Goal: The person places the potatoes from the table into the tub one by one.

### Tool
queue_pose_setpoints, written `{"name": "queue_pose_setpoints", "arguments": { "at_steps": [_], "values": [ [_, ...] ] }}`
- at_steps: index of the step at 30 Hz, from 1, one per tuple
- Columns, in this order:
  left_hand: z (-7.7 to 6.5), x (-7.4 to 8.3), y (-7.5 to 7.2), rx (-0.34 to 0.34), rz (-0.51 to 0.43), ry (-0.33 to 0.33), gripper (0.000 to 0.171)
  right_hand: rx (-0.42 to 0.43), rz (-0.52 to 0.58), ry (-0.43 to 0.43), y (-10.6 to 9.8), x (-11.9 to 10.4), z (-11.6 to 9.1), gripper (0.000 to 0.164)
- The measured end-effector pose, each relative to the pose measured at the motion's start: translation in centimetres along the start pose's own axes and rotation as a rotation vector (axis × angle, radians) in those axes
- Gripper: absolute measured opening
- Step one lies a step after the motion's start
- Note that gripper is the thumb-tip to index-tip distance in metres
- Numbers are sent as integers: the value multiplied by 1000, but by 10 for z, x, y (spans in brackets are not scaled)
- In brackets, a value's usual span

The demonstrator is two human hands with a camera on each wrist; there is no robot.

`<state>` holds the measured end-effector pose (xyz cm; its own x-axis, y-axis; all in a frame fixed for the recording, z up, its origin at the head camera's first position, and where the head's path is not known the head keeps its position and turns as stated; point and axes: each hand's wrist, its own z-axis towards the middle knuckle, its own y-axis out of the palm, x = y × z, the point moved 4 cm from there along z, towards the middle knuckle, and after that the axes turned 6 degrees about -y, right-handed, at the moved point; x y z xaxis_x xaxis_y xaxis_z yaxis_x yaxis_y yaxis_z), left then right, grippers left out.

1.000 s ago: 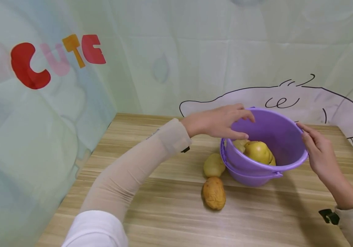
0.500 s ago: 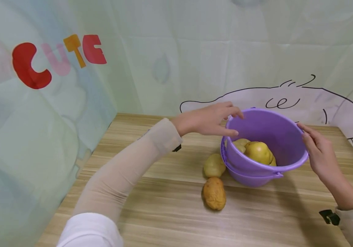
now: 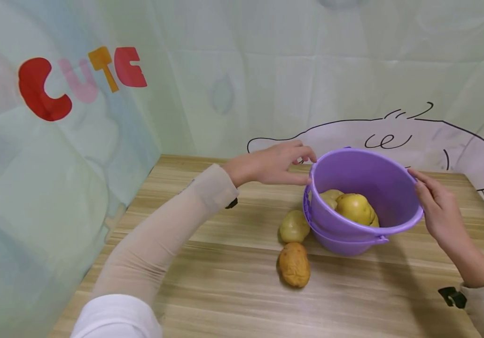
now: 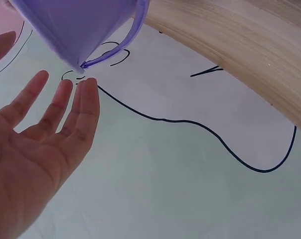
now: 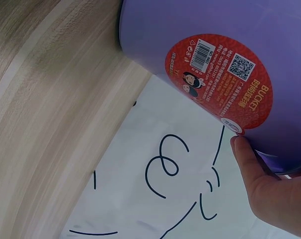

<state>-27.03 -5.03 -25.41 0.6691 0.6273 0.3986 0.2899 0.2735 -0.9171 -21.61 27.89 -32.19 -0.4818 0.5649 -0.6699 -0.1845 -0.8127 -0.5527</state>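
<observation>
A purple bucket point(image 3: 347, 233) stands tilted on the wooden table, and several yellow potatoes point(image 3: 353, 208) lie inside it. My right hand point(image 3: 441, 211) grips the bucket's rim on the right side; in the right wrist view its fingers point(image 5: 247, 162) are at the rim near a red label point(image 5: 220, 82). At the bucket's left rim is my left hand point(image 3: 277, 163), fingers spread and holding nothing; the left wrist view shows its palm facing the bucket with a gap between. A pale potato point(image 3: 294, 226) lies on the table against the bucket's left side, touching a wrinkled brown potato point(image 3: 294, 265) in front.
The wooden table point(image 3: 225, 291) reaches back to a printed cloth wall point(image 3: 233, 84). Another cloth wall with coloured letters point(image 3: 43, 89) rises on the left. The bucket's handle point(image 3: 307, 206) hangs down its left side.
My left hand has drawn back leftward from over the bucket's opening to its left rim. The right hand, the bucket and the potatoes have stayed put.
</observation>
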Motion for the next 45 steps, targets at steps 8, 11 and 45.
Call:
{"name": "queue_pose_setpoints", "arguments": {
  "at_steps": [8, 11, 45],
  "values": [
    [-4, -6, 4, -39, 0, -28, 47, -13, -12, 10, -1, 1, 1, 43],
    [-5, -9, 7, -66, 15, -54, 50, -9, -4, 7, -1, 1, 1, 43],
    [-13, -32, 84, -203, 7, -177, 71, 1, 13, -3, 0, 0, 0, 42]
  ]
}}
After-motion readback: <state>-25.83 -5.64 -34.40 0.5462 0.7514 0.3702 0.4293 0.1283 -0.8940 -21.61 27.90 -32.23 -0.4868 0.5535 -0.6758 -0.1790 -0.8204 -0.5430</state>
